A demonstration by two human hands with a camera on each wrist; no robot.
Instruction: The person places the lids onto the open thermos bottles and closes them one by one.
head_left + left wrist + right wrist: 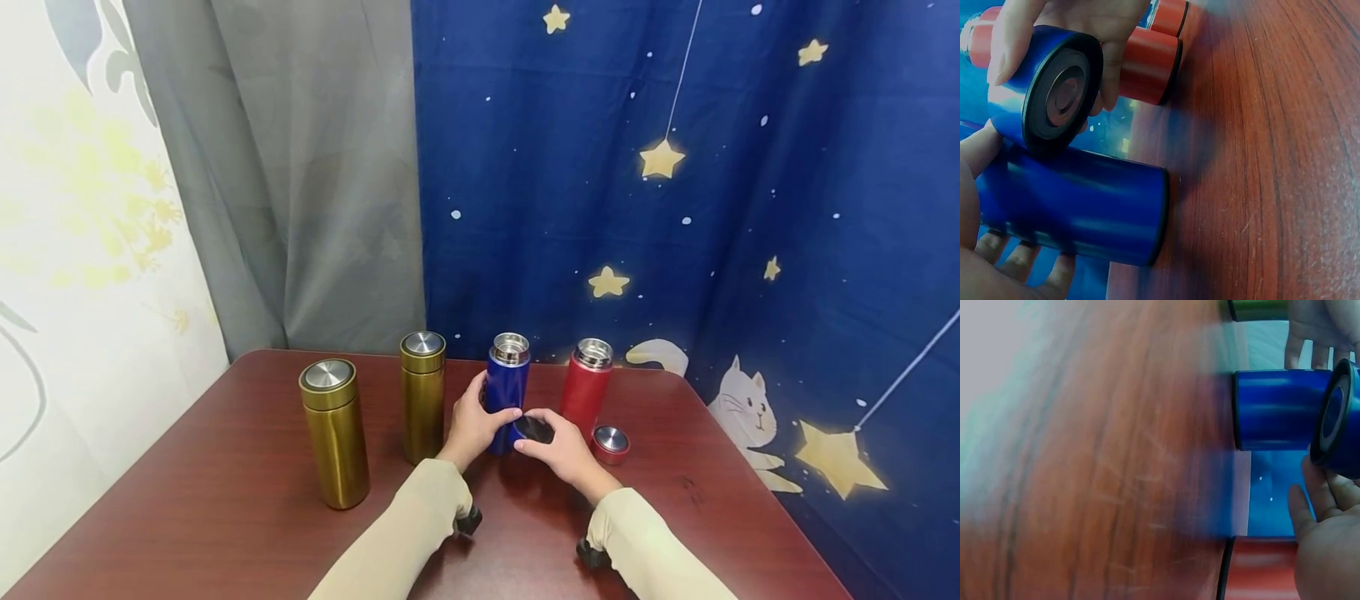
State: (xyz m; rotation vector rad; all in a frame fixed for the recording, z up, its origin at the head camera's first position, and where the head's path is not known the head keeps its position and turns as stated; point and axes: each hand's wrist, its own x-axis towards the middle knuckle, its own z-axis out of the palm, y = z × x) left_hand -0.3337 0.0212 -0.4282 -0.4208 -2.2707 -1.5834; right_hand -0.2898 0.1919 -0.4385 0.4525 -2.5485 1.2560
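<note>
A blue thermos bottle (507, 385) stands upright on the table with its steel mouth uncovered. My left hand (471, 432) grips its side, fingers around the far side in the left wrist view. In front of the bottle, my right hand (567, 454) holds a blue lid (1013, 81) between thumb and fingers. The lid is tilted, and its black-rimmed round face shows in the left wrist view. My left thumb (982, 149) lies close to the lid; whether it touches cannot be told. A red thermos bottle (587, 387), also uncovered, stands just beyond my right hand.
A red lid (611, 444) with a steel top lies beside the red bottle. Two gold thermos bottles, a nearer one (335, 442) and a farther one (423, 400), stand capped on the left. The reddish-brown table (195, 508) meets curtains at its back edge.
</note>
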